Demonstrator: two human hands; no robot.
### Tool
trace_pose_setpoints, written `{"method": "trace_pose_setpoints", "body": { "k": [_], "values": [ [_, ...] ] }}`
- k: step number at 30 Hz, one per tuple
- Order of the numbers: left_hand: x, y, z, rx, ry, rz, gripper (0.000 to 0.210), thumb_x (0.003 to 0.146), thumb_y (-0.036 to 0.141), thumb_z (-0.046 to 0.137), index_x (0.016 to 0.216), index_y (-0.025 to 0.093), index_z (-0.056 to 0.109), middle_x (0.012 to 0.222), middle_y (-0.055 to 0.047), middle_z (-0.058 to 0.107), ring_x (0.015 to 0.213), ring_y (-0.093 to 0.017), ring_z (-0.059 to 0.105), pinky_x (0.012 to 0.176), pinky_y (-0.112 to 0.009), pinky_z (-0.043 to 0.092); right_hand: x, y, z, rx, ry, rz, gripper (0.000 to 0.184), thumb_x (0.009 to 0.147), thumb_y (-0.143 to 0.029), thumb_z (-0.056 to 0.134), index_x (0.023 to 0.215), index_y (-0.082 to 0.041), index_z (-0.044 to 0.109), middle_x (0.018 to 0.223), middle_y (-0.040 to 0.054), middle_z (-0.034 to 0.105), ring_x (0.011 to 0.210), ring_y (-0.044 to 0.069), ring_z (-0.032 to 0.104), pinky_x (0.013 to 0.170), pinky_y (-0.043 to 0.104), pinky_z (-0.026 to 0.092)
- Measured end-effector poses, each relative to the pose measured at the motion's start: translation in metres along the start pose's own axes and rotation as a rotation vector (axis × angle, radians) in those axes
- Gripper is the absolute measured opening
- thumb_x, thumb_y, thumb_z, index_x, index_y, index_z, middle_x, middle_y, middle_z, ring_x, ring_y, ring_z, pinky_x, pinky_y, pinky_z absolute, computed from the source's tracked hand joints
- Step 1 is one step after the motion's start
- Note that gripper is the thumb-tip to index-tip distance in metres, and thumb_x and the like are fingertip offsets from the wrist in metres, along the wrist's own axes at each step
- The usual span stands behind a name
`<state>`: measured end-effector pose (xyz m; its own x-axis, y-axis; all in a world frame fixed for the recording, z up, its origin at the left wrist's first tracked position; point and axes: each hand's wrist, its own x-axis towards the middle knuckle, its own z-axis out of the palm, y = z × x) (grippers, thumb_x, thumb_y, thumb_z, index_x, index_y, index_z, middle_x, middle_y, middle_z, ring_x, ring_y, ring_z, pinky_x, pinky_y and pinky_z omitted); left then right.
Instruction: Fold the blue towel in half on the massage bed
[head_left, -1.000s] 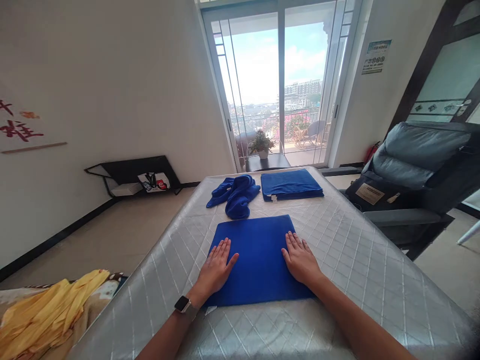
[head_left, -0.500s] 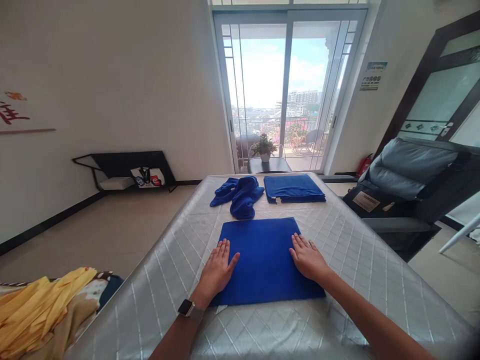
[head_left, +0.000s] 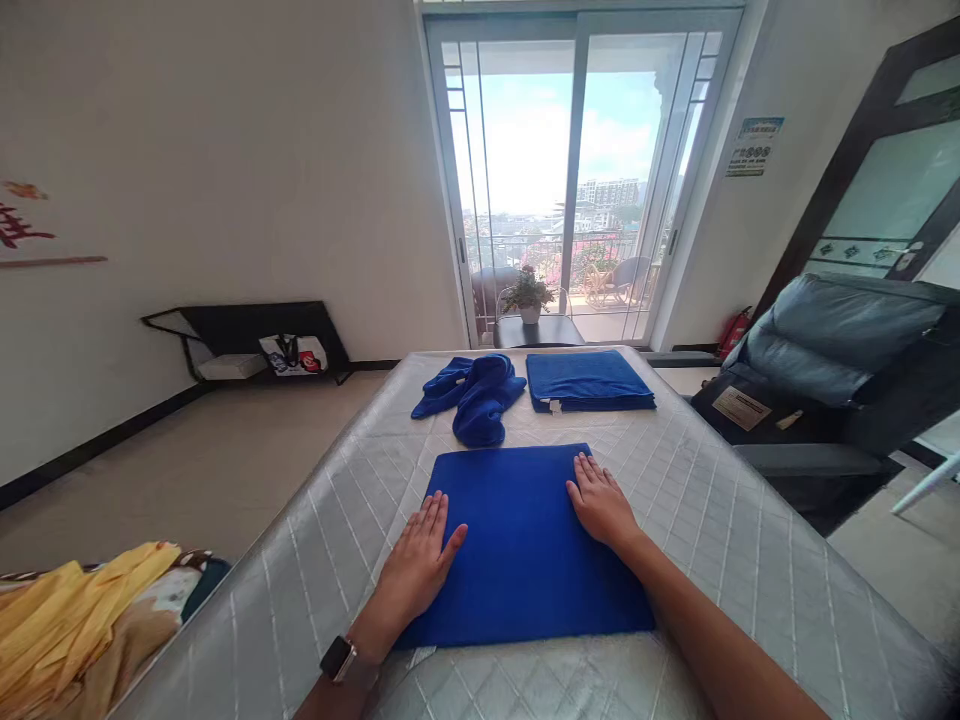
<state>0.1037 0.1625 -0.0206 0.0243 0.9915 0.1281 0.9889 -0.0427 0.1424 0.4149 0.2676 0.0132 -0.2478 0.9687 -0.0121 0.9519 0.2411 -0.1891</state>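
Note:
A flat blue towel [head_left: 517, 550], spread as a smooth rectangle, lies on the silver quilted mattress [head_left: 315, 560]. On its left edge rests my left hand [head_left: 416, 555], palm down with the thumb apart from the fingers; a watch [head_left: 337, 658] is on that wrist. My right hand [head_left: 602, 503] lies flat on the towel's right side near the far corner, fingers stretched forward. Beyond the towel sit a crumpled blue towel [head_left: 484, 400] and, to its right, a stack of folded blue towels [head_left: 589, 380] with a white tag at the front.
Yellow and brown cloth [head_left: 97, 620] is heaped at the lower left. A dark armchair [head_left: 817, 370] stands right of the mattress. Past the far edge is a potted plant [head_left: 529, 295] on a small table before a sliding glass door. A black rack [head_left: 255, 340] stands by the left wall.
My right hand has slid slightly forward and left along the towel. My left hand appears lower and farther left, partly because the camera view has shifted. Both hands stay flat.

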Motion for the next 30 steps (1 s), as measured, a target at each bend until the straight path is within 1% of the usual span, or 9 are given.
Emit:
{"method": "trace_pose_setpoints", "body": {
  "k": [8,10,12,14,19,21,23,26,30],
  "values": [
    [0.001,-0.014,-0.002,0.017,0.012,-0.048,0.080,0.100,0.063,0.018,0.156,0.007,0.026,0.163,-0.015,0.027,0.151,-0.027,0.025,0.124,-0.048,0.024,-0.002,-0.001,-0.003,0.038,0.020,-0.003,0.065,0.104,-0.040,0.018,0.158,-0.005,0.021,0.166,0.0091,0.017,0.153,0.021,0.011,0.124,0.040,0.008],
    [0.005,-0.011,-0.006,0.005,0.028,-0.042,0.079,0.100,0.063,0.019,0.156,0.008,0.027,0.162,-0.015,0.028,0.151,-0.026,0.025,0.124,-0.048,0.025,-0.003,-0.001,-0.002,0.053,0.026,-0.006,0.065,0.104,-0.041,0.018,0.158,-0.005,0.022,0.165,0.0090,0.017,0.153,0.021,0.011,0.124,0.040,0.008],
    [0.011,0.004,-0.011,-0.025,0.019,0.019,0.075,0.101,0.061,0.020,0.157,0.011,0.027,0.163,-0.014,0.028,0.151,-0.026,0.026,0.123,-0.048,0.027,-0.002,-0.001,-0.001,0.070,0.027,-0.009,0.065,0.103,-0.041,0.018,0.158,-0.005,0.022,0.165,0.0090,0.017,0.153,0.022,0.011,0.124,0.041,0.007],
    [0.020,0.031,-0.016,-0.061,-0.027,0.135,0.071,0.102,0.059,0.020,0.157,0.014,0.026,0.163,-0.013,0.028,0.150,-0.025,0.027,0.122,-0.047,0.029,-0.002,-0.001,-0.001,0.084,0.025,-0.010,0.065,0.103,-0.040,0.019,0.158,-0.005,0.022,0.165,0.0091,0.017,0.153,0.022,0.011,0.124,0.042,0.007],
    [0.056,0.130,-0.017,-0.129,-0.113,0.403,0.070,0.103,0.058,0.018,0.156,0.015,0.029,0.163,-0.012,0.029,0.152,-0.023,0.023,0.124,-0.044,0.025,-0.001,0.001,0.002,0.055,0.055,-0.021,0.065,0.102,-0.037,0.021,0.157,-0.003,0.025,0.165,0.0122,0.019,0.153,0.024,0.013,0.124,0.043,0.010],
    [0.074,0.163,-0.011,-0.158,-0.103,0.439,0.071,0.103,0.057,0.014,0.156,0.013,0.030,0.162,-0.013,0.031,0.152,-0.022,0.024,0.124,-0.043,0.024,-0.001,0.004,0.003,0.018,0.047,-0.048,0.063,0.101,-0.033,0.025,0.157,-0.004,0.026,0.165,0.0119,0.017,0.153,0.024,0.013,0.123,0.043,0.012],
    [0.087,0.185,-0.004,-0.185,-0.078,0.418,0.072,0.103,0.055,0.009,0.155,0.011,0.031,0.162,-0.014,0.032,0.151,-0.022,0.024,0.124,-0.042,0.025,-0.002,0.006,0.004,-0.007,0.026,-0.070,0.063,0.099,-0.028,0.030,0.158,-0.006,0.025,0.166,0.0105,0.015,0.153,0.024,0.012,0.123,0.042,0.012],
    [0.096,0.194,0.004,-0.192,-0.033,0.361,0.073,0.103,0.055,0.008,0.154,0.009,0.032,0.161,-0.014,0.034,0.151,-0.022,0.025,0.124,-0.042,0.024,-0.003,0.007,0.004,-0.009,0.016,-0.068,0.064,0.099,-0.026,0.030,0.158,-0.007,0.023,0.166,0.0104,0.013,0.153,0.023,0.011,0.123,0.041,0.012],
    [0.091,0.169,0.008,-0.128,-0.012,0.320,0.075,0.102,0.058,0.011,0.154,0.009,0.033,0.161,-0.014,0.034,0.151,-0.023,0.025,0.125,-0.044,0.023,-0.003,0.003,0.002,0.023,0.054,-0.044,0.062,0.103,-0.034,0.023,0.157,-0.005,0.025,0.165,0.0120,0.018,0.153,0.023,0.013,0.123,0.042,0.011]
  ]
}}
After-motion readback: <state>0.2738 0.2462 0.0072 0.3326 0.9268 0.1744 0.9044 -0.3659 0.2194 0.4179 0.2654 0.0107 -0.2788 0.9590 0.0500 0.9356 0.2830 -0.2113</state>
